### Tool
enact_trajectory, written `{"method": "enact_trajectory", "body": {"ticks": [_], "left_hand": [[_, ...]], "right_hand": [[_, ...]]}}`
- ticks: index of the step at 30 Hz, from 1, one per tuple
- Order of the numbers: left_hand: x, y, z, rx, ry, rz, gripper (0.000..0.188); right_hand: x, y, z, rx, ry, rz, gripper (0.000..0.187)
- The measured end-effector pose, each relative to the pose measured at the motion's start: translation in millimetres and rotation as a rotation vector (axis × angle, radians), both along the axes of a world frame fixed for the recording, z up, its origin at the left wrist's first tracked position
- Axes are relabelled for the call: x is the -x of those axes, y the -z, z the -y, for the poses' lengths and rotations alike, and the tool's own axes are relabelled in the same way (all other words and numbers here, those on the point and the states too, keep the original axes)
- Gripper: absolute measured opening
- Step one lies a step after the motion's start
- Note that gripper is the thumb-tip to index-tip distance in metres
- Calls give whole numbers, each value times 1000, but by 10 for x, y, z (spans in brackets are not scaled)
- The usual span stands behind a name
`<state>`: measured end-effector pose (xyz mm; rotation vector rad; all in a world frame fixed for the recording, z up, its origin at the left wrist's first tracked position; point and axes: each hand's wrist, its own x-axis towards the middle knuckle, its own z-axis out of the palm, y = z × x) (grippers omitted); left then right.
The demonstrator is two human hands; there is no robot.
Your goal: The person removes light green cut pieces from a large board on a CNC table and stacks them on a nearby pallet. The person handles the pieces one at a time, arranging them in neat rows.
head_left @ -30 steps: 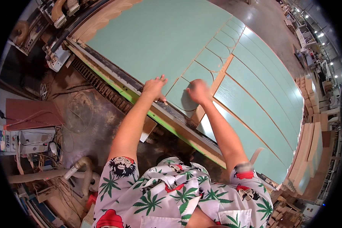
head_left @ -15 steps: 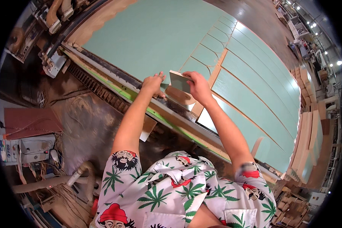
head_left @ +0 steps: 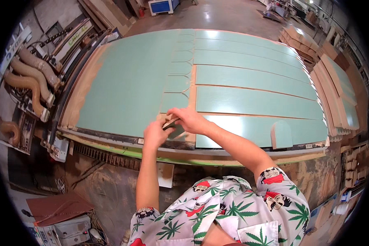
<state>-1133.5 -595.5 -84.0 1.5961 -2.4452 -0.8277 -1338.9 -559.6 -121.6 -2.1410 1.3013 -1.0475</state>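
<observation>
Above the near edge of a large pale green sheet point(head_left: 127, 82), both my hands meet at a small board piece point(head_left: 171, 123). It is tilted, its narrow edge facing up. My right hand point(head_left: 188, 120) pinches its upper right part with bent fingers. My left hand point(head_left: 155, 133) closes round its left end, with the thumb toward the near side; the fingers partly hide the piece. Under my hands lies the near end of a column of small cut pieces, bordered by bare brown strips. Right of it, long cut panels point(head_left: 250, 100) lie side by side.
An arch-shaped piece point(head_left: 283, 134) is at the near right on a panel. Stacked boards point(head_left: 336, 94) stand beyond the table's right end. Thick hoses point(head_left: 28, 80) and machine parts are at the left. A brown sheet point(head_left: 59, 208) covers equipment at the lower left.
My view has turned, showing the table straighter. The small board piece has gone from raised and broad-side-on to tilted edge-up, lower between my hands. My left hand has closed in on it.
</observation>
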Motion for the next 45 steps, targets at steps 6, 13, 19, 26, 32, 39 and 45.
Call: {"method": "enact_trajectory", "body": {"ticks": [6,13,19,26,32,39,45], "left_hand": [[549,450,-336,-81,-78,-404,41],[1682,1193,-1215,-654,-251,-884,33],[2988,1179,-2237,-1023,-122,-856,31],[4106,992,-3085,-1159,141,-721,53],[4196,1082,-3172,-627,443,-141,91],[3430,1439,-2547,-781,213,-567,75],[2231,1687,-1268,-566,-75,-684,46]], "right_hand": [[594,-216,-824,232,379,84,56],[1761,421,-2489,30,744,177,50],[2643,852,-3777,-132,1135,426,49],[3371,945,-4444,-225,1310,627,46],[3750,1171,-4480,-242,1332,524,45],[3366,1000,-4169,-112,1391,163,39],[2518,1048,-3178,-133,1057,350,35]]}}
